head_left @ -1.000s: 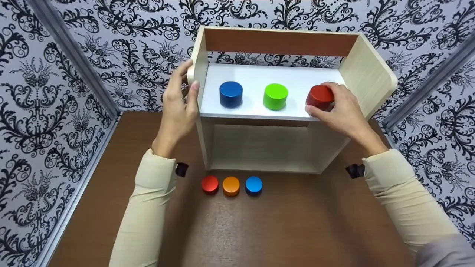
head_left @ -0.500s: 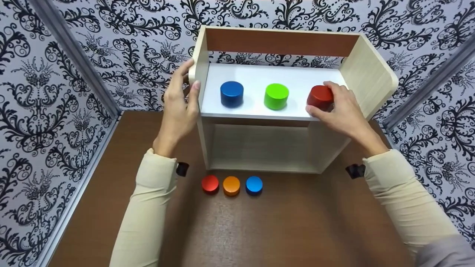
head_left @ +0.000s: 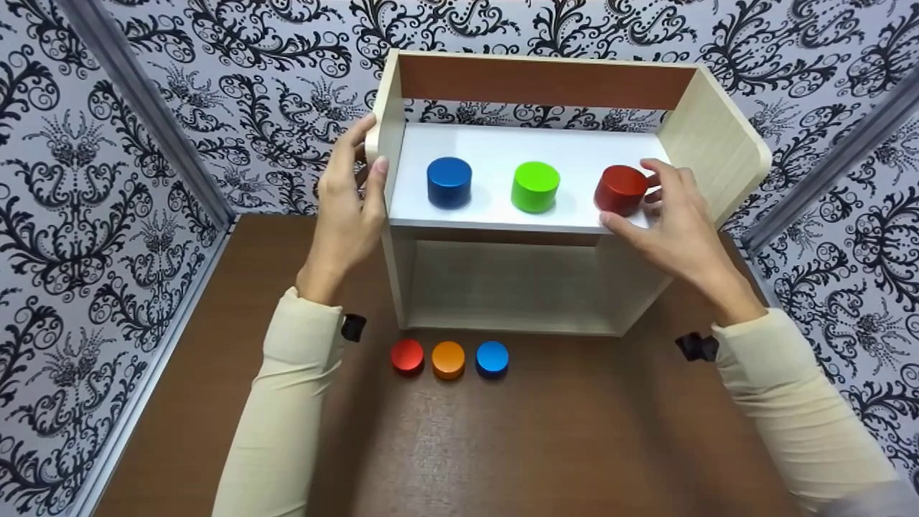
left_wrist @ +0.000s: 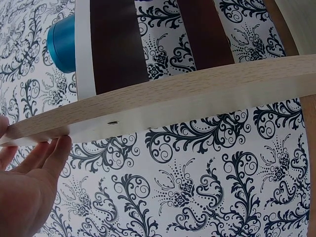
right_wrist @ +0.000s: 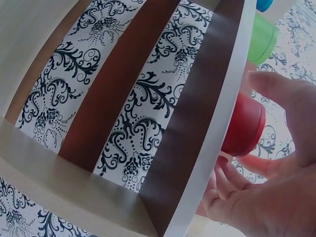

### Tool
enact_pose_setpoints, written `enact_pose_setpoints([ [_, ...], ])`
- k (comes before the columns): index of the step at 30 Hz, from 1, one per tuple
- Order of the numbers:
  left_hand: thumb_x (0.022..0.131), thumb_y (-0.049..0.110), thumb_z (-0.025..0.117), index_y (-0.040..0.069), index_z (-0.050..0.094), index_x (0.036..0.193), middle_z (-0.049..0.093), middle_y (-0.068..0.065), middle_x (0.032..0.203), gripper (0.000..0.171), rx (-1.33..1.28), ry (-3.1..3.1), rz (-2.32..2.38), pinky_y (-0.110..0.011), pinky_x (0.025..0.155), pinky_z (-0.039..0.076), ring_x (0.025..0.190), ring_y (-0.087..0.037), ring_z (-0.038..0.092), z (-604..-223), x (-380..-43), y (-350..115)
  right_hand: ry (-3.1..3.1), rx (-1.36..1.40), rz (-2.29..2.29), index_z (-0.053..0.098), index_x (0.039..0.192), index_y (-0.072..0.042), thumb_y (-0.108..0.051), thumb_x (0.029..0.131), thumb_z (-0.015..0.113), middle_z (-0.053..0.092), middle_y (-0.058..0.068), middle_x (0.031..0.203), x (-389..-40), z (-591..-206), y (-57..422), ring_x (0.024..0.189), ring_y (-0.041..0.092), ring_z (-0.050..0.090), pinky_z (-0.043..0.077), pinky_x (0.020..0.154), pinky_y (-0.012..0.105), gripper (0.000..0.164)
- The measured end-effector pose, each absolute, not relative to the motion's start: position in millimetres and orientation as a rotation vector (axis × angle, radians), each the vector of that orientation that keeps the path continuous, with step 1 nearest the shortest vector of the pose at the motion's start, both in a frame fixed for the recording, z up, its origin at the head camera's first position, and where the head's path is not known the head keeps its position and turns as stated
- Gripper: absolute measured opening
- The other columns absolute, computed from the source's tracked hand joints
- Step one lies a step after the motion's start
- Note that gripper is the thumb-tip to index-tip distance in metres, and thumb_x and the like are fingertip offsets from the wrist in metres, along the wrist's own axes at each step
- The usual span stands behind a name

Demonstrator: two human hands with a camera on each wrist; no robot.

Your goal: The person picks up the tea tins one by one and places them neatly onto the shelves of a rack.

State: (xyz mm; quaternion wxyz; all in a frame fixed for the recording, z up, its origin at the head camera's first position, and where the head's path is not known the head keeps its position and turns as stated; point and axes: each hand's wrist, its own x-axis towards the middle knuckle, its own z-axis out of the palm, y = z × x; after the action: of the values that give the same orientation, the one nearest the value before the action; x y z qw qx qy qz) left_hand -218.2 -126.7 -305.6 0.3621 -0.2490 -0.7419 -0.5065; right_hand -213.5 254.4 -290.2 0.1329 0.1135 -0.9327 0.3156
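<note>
My left hand grips the left side panel of a small wooden shelf unit, thumb in front and fingers on the outer face. On the white upper board stand a dark blue cylinder, a green cylinder and a dark red cylinder. My right hand is spread around the right side of the red cylinder, its thumb near the board's front edge. In the right wrist view a gap shows between the thumb and the red cylinder.
In front of the unit, a red disc, an orange disc and a blue disc lie in a row on the brown table. Below the white board is an open lower compartment. Patterned walls enclose the table's back and sides.
My right hand has loosened from the red cylinder and drawn slightly to the right, while the cylinder stays standing on the board. The left hand keeps its hold on the side panel.
</note>
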Motion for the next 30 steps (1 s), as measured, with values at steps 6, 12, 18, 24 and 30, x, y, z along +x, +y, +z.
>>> enact_pose_setpoints([
  [6, 0.105, 0.003, 0.048, -0.009, 0.042, 0.145, 0.053, -0.026, 0.135, 0.042, -0.644, -1.914, -1.305, -0.034, 0.104, 0.053, 0.119, -0.029, 0.057, -305, -218, -127, -2.619, 0.321, 0.949, 0.041, 0.149, 0.0, -0.03, 0.086, 0.082, 0.046, 0.023, 0.13, -204, -291, 256, 0.118, 0.037, 0.049, 0.049, 0.094, 0.051, 0.08],
  [12, 0.105, 0.002, 0.048, -0.009, 0.042, 0.145, 0.052, -0.025, 0.139, 0.042, -0.628, -1.926, -1.291, -0.033, 0.107, 0.05, 0.122, -0.027, 0.056, -305, -218, -126, -2.484, 0.334, 0.946, 0.049, 0.142, 0.001, -0.024, 0.085, 0.082, 0.051, 0.021, 0.123, -192, -296, 256, 0.111, 0.031, 0.052, 0.048, 0.086, 0.032, 0.071],
  [18, 0.105, 0.001, 0.048, -0.009, 0.042, 0.145, 0.052, -0.025, 0.139, 0.043, -0.628, -1.927, -1.304, -0.032, 0.106, 0.05, 0.122, -0.028, 0.057, -306, -218, -126, -2.326, 0.396, 0.939, 0.058, 0.129, 0.007, -0.014, 0.081, 0.086, 0.057, 0.022, 0.118, -179, -304, 254, 0.101, 0.024, 0.055, 0.044, 0.078, 0.022, 0.059],
  [24, 0.105, 0.002, 0.048, -0.008, 0.042, 0.145, 0.054, -0.025, 0.135, 0.042, -0.629, -1.925, -1.305, -0.032, 0.102, 0.053, 0.118, -0.028, 0.058, -306, -219, -126, -2.289, 0.424, 0.954, 0.061, 0.126, 0.005, -0.012, 0.08, 0.086, 0.061, 0.02, 0.114, -168, -309, 251, 0.1, 0.02, 0.056, 0.043, 0.08, 0.019, 0.055],
  [30, 0.105, 0.002, 0.048, -0.009, 0.043, 0.145, 0.054, -0.025, 0.133, 0.042, -0.629, -1.924, -1.295, -0.032, 0.1, 0.055, 0.115, -0.027, 0.059, -306, -219, -127, -2.26, 0.505, 0.98, 0.064, 0.123, 0.005, -0.006, 0.079, 0.086, 0.064, 0.018, 0.106, -158, -321, 246, 0.093, 0.019, 0.056, 0.046, 0.08, 0.018, 0.05],
])
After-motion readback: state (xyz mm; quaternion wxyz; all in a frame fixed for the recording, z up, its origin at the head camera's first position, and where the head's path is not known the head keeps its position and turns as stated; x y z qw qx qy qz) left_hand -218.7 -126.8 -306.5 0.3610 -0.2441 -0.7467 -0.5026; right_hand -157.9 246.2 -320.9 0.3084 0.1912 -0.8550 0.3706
